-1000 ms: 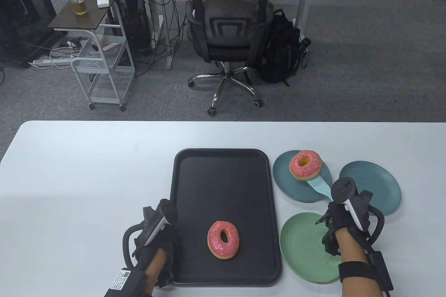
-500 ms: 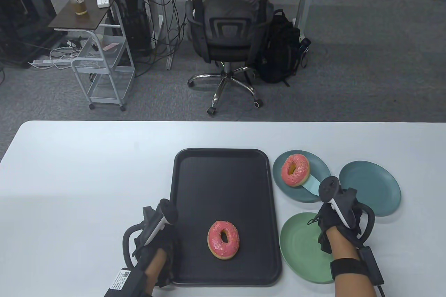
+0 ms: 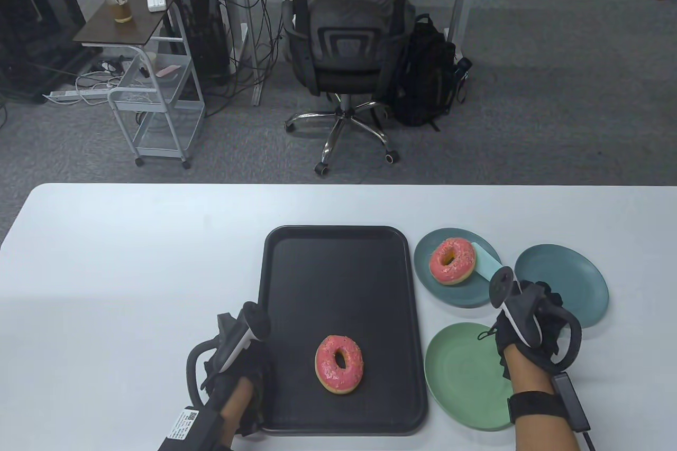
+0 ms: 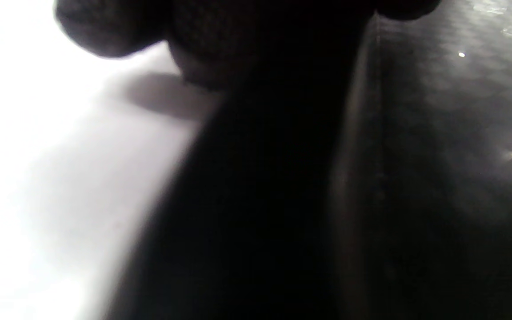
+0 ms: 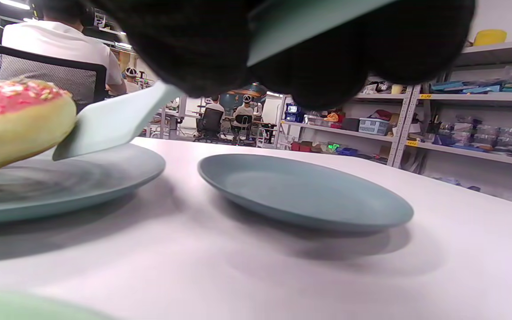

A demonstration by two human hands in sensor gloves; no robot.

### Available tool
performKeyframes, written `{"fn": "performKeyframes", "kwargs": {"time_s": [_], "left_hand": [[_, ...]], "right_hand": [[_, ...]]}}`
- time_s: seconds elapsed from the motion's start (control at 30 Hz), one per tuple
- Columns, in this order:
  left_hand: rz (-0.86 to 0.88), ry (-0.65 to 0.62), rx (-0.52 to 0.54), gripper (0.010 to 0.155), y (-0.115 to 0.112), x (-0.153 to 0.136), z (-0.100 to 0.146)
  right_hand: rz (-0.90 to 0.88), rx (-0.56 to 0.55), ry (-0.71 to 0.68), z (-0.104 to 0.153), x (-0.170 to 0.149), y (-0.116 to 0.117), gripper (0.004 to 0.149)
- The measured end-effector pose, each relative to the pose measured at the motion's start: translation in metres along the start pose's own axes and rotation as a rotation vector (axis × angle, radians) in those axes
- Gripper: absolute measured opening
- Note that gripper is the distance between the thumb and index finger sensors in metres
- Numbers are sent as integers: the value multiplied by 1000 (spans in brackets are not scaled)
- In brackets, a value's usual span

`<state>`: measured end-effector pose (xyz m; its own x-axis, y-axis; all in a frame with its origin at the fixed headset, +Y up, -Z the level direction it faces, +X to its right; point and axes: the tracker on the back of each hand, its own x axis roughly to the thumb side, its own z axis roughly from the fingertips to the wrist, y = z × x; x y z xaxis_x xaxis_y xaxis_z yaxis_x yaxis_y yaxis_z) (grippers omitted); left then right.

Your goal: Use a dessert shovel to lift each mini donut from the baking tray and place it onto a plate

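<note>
One pink-iced donut (image 3: 339, 364) lies on the black baking tray (image 3: 296, 282), near its front. A second pink donut (image 3: 452, 260) (image 5: 16, 120) sits on the nearer blue-grey plate (image 3: 460, 295) (image 5: 82, 178). My right hand (image 3: 521, 313) grips the handle of the pale blue dessert shovel (image 3: 486, 263). Its blade (image 5: 114, 120) slants down beside the donut's right side, tip at the plate. My left hand (image 3: 238, 361) holds the tray's left rim (image 4: 358, 133), fingers either side of it.
A second blue-grey plate (image 3: 560, 284) (image 5: 305, 191) and a green plate (image 3: 460, 377) lie right of the tray, both bare. My right wrist hangs over the green plate. Beyond the table's far edge stands an office chair (image 3: 346, 49) with a person seated.
The shovel has come out from under the donut, which has settled flat on the plate. My right hand swung left, then back right. The left hand has not moved.
</note>
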<state>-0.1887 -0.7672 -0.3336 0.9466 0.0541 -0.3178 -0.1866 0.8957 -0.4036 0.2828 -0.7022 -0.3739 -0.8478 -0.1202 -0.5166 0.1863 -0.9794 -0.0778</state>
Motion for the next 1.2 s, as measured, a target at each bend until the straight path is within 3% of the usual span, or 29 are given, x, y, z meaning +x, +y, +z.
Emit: {"fn": "performKeyframes", "kwargs": {"time_s": [0.33,0.53,0.93,1.2], "left_hand": [[-2,0,0,68,0,0,0],[-4,1,0,68,0,0,0],[-5,2,0,68,0,1,0],[-3,2,-1,68,0,0,0]], "right_hand": [[29,-17,58,-7,-28,-4,57],[-80,-7,21,-5,-42,-16,56],[-309,11,-307,32,-18,-52,55],[-307,108,-625,66,5,-52,57]]}}
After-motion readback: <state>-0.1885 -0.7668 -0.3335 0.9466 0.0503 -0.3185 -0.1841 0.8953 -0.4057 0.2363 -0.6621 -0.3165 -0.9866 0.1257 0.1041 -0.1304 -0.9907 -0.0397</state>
